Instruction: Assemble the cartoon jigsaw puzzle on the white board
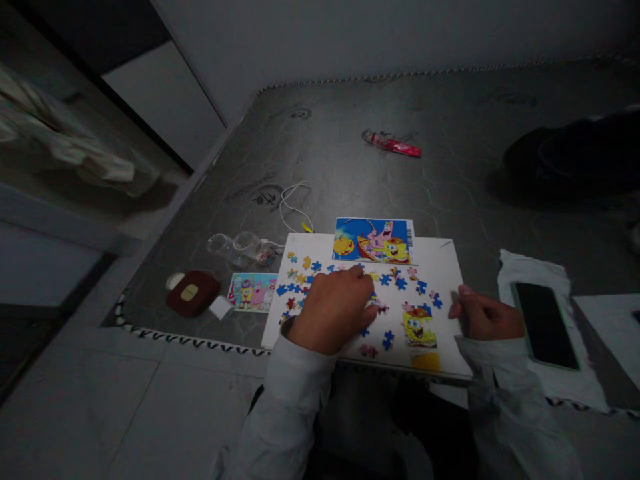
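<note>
Loose jigsaw pieces (388,340) in blue, yellow and pink are scattered over a white board (350,363). My left hand (334,308) reaches over the middle of them, its fingers curled down and their tips partly hidden. At the board's right edge, my right hand (487,316) is closed with the thumb near the bent fingers; anything between them is too dark to make out. Between the hands lies a joined patch of puzzle (419,328) with a yellow cartoon face. A printed picture card (373,240) of cartoon figures rests along the board's top.
Left of the board are a second cartoon card (253,292), a brown case (193,293), a small white block (221,307) and clear plastic items (225,250). A phone (546,325) lies on a white packet to the right. Farther back is a red packet (393,144).
</note>
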A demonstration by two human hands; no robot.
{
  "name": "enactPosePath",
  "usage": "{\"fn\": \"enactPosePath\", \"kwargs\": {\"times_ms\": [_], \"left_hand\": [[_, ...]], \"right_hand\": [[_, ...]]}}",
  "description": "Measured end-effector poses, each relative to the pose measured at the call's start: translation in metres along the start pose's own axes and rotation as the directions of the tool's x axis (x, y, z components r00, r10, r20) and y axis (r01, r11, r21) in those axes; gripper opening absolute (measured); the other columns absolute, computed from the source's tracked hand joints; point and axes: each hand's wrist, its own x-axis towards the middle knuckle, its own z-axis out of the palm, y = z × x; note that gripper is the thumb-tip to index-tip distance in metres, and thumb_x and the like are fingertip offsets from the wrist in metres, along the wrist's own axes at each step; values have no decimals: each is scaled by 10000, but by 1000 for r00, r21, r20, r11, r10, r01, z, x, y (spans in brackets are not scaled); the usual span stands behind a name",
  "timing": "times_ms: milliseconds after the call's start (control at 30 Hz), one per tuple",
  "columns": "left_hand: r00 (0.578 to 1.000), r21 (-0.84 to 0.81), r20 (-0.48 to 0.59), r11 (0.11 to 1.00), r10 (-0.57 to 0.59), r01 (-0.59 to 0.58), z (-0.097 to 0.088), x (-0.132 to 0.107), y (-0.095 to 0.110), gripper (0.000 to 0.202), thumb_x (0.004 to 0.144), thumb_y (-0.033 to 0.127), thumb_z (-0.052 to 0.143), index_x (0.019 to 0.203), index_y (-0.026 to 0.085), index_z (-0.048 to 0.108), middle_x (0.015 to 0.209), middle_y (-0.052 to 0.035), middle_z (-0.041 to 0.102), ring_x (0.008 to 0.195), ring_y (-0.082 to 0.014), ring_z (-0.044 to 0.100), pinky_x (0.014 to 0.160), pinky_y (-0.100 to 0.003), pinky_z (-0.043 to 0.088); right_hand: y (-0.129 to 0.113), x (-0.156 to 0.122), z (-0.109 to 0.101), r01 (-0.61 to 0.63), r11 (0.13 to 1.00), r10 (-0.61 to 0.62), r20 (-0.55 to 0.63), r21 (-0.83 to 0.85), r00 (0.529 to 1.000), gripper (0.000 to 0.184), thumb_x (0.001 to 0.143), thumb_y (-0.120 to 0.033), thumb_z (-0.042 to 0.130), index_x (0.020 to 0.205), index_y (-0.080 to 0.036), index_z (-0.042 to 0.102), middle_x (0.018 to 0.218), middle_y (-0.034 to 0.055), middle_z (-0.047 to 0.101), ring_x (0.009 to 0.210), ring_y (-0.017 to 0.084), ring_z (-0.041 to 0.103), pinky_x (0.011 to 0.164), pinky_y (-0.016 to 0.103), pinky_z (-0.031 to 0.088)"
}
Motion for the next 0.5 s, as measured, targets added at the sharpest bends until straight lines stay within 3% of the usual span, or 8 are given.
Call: {"fn": "enactPosePath", "kwargs": {"times_ms": [167, 367, 500], "left_hand": [[999, 23, -20, 999, -31, 32, -2, 1, -5, 217, 858, 343, 598, 1029, 216, 641, 1057, -42, 643, 835, -231, 652, 698, -371, 511], [993, -35, -37, 993, 113, -115, -2, 1, 4, 208, 856, 383, 620, 1000, 235, 649, 1026, -14, 647, 883, -226, 644, 668, -338, 505], [993, -35, 1, 992, 120, -120, 2, 3, 9, 203, 841, 369, 639, 966, 211, 663, 1013, -27, 655, 871, -223, 645, 665, -326, 498]], "right_hand": [[0, 0, 0, 4, 1000, -4, 11, -9, 1000, 543, 843, -621, 493, 548, -183, 619, 363, -42, 376, 364, 95, 356, 399, 261, 247], [-2, -1, 1, 7, 1000, -7, 3, 2, 1000, 543, 839, -625, 498, 543, -184, 612, 361, -43, 383, 357, 94, 348, 395, 262, 240], [1, 0, 0, 4, 1000, -4, 4, 6, 1000, 558, 839, -635, 491, 539, -182, 619, 349, -41, 380, 349, 95, 357, 387, 260, 238]]}}
